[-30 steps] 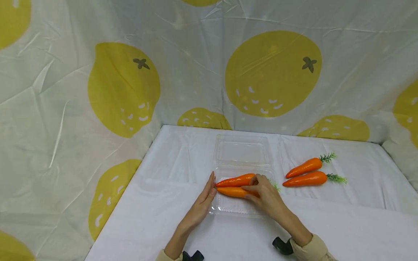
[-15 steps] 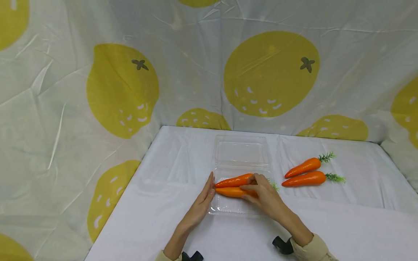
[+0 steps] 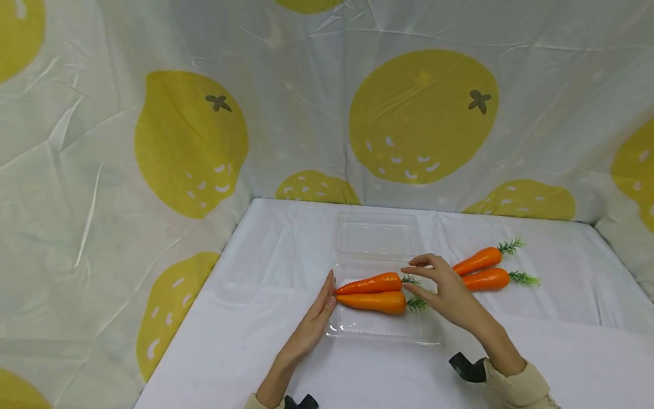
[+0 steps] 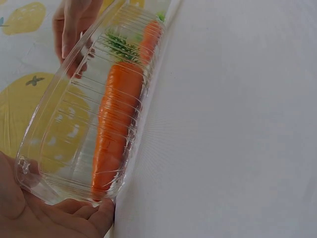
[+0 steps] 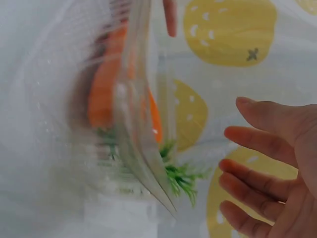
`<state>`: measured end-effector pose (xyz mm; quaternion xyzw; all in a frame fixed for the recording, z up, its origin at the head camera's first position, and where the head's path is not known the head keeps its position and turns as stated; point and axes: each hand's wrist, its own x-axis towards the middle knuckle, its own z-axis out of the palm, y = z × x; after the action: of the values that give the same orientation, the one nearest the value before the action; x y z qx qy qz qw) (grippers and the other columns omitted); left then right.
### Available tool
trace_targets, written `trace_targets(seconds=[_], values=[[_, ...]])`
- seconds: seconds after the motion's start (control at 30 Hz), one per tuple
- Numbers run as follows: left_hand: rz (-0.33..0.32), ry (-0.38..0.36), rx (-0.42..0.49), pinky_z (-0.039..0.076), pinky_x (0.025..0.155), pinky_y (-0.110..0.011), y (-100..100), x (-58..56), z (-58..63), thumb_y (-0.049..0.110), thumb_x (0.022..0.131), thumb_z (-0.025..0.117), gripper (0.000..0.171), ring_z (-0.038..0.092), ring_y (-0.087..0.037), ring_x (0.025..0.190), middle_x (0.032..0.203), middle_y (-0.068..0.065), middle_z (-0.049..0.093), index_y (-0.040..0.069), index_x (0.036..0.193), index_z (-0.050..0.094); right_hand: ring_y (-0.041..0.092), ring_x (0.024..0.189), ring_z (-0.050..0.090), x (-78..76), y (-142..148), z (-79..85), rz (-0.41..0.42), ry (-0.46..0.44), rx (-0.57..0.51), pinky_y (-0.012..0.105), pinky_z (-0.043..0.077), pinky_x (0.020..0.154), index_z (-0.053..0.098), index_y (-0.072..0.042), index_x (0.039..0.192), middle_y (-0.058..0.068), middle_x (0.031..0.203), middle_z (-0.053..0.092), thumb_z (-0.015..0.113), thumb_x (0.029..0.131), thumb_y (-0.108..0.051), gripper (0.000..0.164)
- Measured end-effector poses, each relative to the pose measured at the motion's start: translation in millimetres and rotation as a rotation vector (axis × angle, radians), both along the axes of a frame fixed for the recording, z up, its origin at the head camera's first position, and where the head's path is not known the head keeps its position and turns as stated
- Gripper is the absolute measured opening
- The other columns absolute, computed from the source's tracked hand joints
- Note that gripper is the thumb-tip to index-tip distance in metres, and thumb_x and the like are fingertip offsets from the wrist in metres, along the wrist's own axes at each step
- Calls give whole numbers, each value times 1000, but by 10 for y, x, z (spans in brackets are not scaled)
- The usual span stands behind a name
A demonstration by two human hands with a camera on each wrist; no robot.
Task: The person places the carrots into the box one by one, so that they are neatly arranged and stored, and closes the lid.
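Two orange carrots with green tops lie side by side in a clear plastic clamshell box (image 3: 357, 328), tips to the left: a rear carrot (image 3: 375, 283) and a front carrot (image 3: 373, 302). The box's lid (image 3: 378, 237) lies folded back behind. My left hand (image 3: 309, 329) rests with straight fingers against the box's left end, at the carrot tips; its fingers also show at that end in the left wrist view. Over the box's right side, by the leafy tops, my right hand (image 3: 449, 292) hovers with fingers spread and nothing between them, as the right wrist view (image 5: 277, 168) confirms.
Right of the box, two more carrots lie on the white-covered table (image 3: 552, 309): a back carrot (image 3: 482, 259) and a nearer carrot (image 3: 490, 279), both partly behind my right hand. A lemon-print curtain (image 3: 301, 113) hangs behind and left of the table.
My right hand has let go of the front carrot in the box and moved right, its fingers now spread apart. Both leafy tops in the box are uncovered. My left hand stays in place.
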<state>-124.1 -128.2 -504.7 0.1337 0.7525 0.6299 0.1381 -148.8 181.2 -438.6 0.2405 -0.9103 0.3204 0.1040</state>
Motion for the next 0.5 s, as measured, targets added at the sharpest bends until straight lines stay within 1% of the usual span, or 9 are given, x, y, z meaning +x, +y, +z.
trace_targets(seconds=[0.1, 0.17, 0.23, 0.27, 0.33, 0.4, 0.47, 0.5], values=[[1, 2, 3, 13, 128, -44, 0, 2, -2, 24, 115, 31, 62, 12, -27, 162, 176, -9, 6, 21, 168, 1, 30, 118, 61, -28, 154, 67, -18, 10, -2, 49, 60, 89, 76, -14, 125, 9, 127, 64, 82, 89, -16, 36], [0, 1, 5, 13, 128, -44, -1, 1, -3, 24, 115, 31, 62, 12, -27, 162, 176, -9, 6, 21, 168, 1, 31, 116, 62, -43, 251, 98, -26, 16, 6, 45, 61, 86, 75, -12, 126, 10, 128, 64, 82, 89, -15, 37], [0, 0, 7, 13, 128, -44, -2, 0, -6, 24, 115, 31, 62, 12, -27, 162, 176, -9, 6, 21, 168, 1, 31, 117, 62, -51, 340, 128, -35, 6, 24, 44, 61, 87, 74, -11, 128, 10, 129, 63, 81, 90, -17, 38], [0, 0, 7, 13, 128, -44, -2, 0, -7, 24, 115, 31, 61, 12, -27, 162, 176, -9, 6, 21, 168, 1, 32, 118, 61, -54, 382, 143, -38, -2, 31, 45, 61, 88, 73, -11, 128, 11, 129, 63, 80, 91, -18, 39], [0, 1, 6, 13, 128, -44, -3, 0, -12, 24, 115, 31, 62, 12, -27, 162, 176, -9, 6, 21, 168, 1, 34, 120, 60, -57, 460, 175, -39, -32, 30, 51, 60, 90, 72, -9, 130, 13, 132, 63, 79, 92, -20, 40], [1, 3, 2, 14, 128, -45, -5, 0, -16, 25, 115, 31, 62, 12, -28, 162, 176, -9, 6, 21, 168, 1, 37, 123, 59, -55, 533, 208, -46, -66, 28, 59, 56, 95, 71, -9, 132, 13, 133, 62, 77, 94, -22, 41], [1, 2, 0, 14, 128, -45, -5, 2, -18, 25, 115, 31, 62, 12, -28, 162, 176, -9, 6, 21, 168, 1, 38, 123, 59, -50, 607, 238, -53, -83, 24, 63, 54, 95, 70, -9, 133, 14, 134, 62, 77, 95, -22, 41], [1, 1, 0, 14, 128, -45, -5, 3, -19, 25, 115, 32, 62, 12, -28, 162, 176, -9, 6, 21, 168, 1, 39, 122, 58, -48, 645, 249, -54, -85, 27, 63, 53, 94, 70, -9, 133, 14, 133, 62, 77, 95, -21, 40]])
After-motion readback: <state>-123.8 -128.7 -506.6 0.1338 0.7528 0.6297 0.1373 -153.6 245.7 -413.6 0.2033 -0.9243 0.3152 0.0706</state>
